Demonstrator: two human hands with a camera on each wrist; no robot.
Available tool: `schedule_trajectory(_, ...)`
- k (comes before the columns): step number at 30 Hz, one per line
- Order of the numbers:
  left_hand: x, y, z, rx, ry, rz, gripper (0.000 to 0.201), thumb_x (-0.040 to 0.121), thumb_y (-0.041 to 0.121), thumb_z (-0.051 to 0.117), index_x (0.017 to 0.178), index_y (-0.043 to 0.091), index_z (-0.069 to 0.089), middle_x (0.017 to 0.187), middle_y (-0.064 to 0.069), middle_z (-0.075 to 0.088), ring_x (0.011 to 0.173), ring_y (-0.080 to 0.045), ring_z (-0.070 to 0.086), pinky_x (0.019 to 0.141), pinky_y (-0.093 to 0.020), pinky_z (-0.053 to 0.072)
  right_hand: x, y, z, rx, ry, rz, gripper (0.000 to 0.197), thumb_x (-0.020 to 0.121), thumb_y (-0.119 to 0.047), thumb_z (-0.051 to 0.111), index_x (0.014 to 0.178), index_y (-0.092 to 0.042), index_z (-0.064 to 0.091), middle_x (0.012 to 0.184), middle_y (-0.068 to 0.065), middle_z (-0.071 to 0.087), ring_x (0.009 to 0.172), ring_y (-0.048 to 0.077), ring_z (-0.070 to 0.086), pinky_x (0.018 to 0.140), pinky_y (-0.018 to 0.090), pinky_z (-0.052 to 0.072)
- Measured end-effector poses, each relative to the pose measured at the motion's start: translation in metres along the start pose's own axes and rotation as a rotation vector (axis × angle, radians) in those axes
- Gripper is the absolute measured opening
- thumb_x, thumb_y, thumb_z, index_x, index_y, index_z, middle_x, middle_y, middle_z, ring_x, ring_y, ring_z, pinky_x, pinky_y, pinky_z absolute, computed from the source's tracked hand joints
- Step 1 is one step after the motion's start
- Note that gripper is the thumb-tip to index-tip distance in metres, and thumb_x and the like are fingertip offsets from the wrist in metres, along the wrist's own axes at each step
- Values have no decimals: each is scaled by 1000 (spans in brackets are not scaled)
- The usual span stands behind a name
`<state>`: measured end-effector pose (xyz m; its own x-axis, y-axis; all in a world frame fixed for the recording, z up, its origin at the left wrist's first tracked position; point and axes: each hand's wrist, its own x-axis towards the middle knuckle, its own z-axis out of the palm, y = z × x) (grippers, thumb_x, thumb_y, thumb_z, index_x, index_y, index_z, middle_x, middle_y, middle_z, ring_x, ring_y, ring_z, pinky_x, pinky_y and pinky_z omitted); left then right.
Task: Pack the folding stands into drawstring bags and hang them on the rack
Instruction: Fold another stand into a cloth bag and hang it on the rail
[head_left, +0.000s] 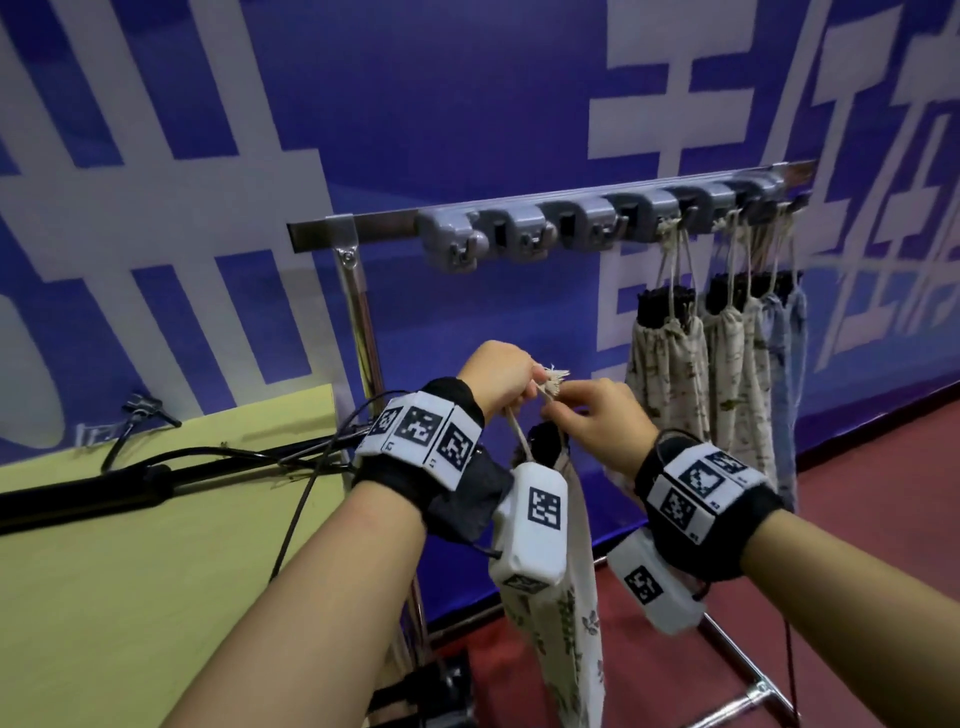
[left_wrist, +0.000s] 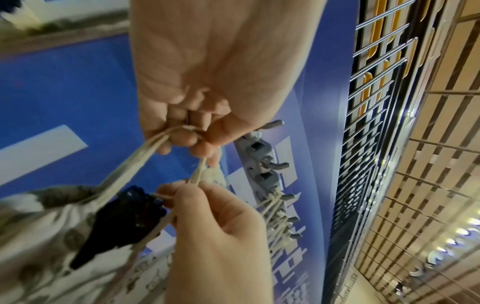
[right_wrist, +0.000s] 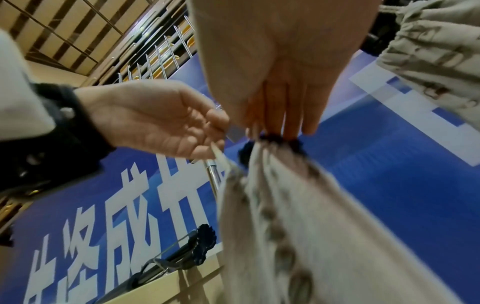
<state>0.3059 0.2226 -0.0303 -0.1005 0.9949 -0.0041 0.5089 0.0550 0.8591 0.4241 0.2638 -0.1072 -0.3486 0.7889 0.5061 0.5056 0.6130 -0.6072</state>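
A cream leaf-print drawstring bag hangs in front of me, its black gathered mouth pulled tight. My left hand grips the pale cords in curled fingers, with the frayed knotted end sticking out. My right hand pinches the same cords just above the bag. In the right wrist view its fingers reach down to the bag. The rack with grey hooks stands above and behind both hands. The stand inside the bag is hidden.
Several filled bags hang from the hooks on the rack's right end; the left hooks are bare. A folded black stand and cables lie on the yellow-green table at left. Red floor lies at right, a blue banner wall behind.
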Motion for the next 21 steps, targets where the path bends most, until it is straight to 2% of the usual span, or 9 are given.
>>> schedule_trajectory(1, 3, 7, 2, -2, -3, 3, 21, 92, -2, 43, 96, 1, 64, 60, -2, 47, 43, -9, 44, 42, -15, 37, 0, 0, -3, -25, 76, -11, 14, 86, -9, 60, 80, -1, 68, 65, 13, 62, 64, 15, 52, 64, 29, 35)
schedule_trajectory(2, 5, 16, 3, -12, -10, 10, 15, 91, 1, 48, 86, 6, 61, 61, 0, 47, 45, -7, 44, 41, -13, 38, 2, 1, -6, -27, 158, -5, 14, 87, -8, 58, 80, -1, 67, 67, 15, 64, 65, 20, 53, 63, 29, 34)
schedule_trajectory(5, 13, 41, 6, -99, -33, 33, 24, 87, 0, 51, 66, 10, 48, 60, -3, 44, 52, -13, 44, 54, -21, 40, 8, 6, -20, 61, 330, -1, 13, 90, -3, 52, 86, 2, 63, 81, 18, 68, 76, 31, 62, 63, 28, 33)
schedule_trajectory(9, 23, 64, 7, -492, -107, 9, 14, 87, 4, 46, 74, 6, 50, 61, -3, 46, 58, -17, 55, 55, -24, 52, 27, 4, -47, 112, 417, -27, 15, 94, -1, 44, 86, 4, 55, 72, 10, 59, 71, 28, 56, 58, 24, 28)
schedule_trajectory(11, 31, 72, 10, -670, -111, 12, 15, 87, 2, 44, 73, 8, 48, 62, -3, 42, 54, -15, 47, 59, -29, 53, 39, 3, -61, 120, 420, -17, 17, 96, -2, 42, 81, -4, 50, 64, -4, 51, 63, 18, 51, 56, 19, 29)
schedule_trajectory(13, 41, 80, 15, -707, -89, 56, 18, 87, 0, 41, 77, 12, 48, 64, -1, 39, 50, -12, 35, 48, -23, 46, 53, 5, -73, 117, 402, -10, 19, 96, -2, 40, 80, -9, 47, 64, -10, 50, 66, 17, 52, 61, 21, 33)
schedule_trajectory(15, 50, 88, 20, -670, -59, 111, 22, 89, -4, 38, 82, 15, 47, 66, 0, 40, 49, -10, 28, 44, -20, 32, 65, 6, -85, 98, 393, 4, 25, 95, -2, 39, 74, -13, 45, 67, -2, 58, 73, 25, 60, 69, 31, 42)
schedule_trajectory(17, 60, 96, 23, -646, -32, 161, 26, 90, -7, 37, 82, 16, 46, 69, 0, 44, 49, -9, 28, 45, -19, 28, 79, 8, -97, 67, 386, 36, 26, 94, -3, 38, 72, -14, 46, 74, 9, 65, 81, 31, 64, 77, 40, 48)
schedule_trajectory(21, 75, 106, 23, -645, 3, 231, 35, 88, -17, 26, 81, 14, 40, 78, -3, 54, 64, -11, 43, 48, -18, 28, 108, 9, -114, 13, 420, 93, 19, 92, -6, 41, 94, 0, 59, 89, 23, 68, 87, 38, 63, 80, 46, 50)
